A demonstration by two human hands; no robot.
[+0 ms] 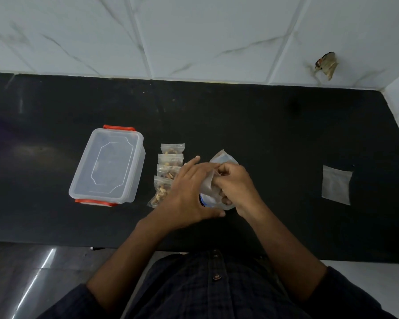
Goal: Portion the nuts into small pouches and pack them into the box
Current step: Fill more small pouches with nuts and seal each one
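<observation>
Clear pouch (219,178) held between both hands (189,192), 4 filled pouches (168,171) left.

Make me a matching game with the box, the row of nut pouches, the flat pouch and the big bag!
Things:
1. box
2. row of filled pouches
3. flat pouch
4. big bag

Places or states:
A. held in both hands
B. alone, far right on the counter
C. lid on, orange clips
D. lined up between the box and the hands

Pairs: 1-C, 2-D, 3-B, 4-A
</observation>
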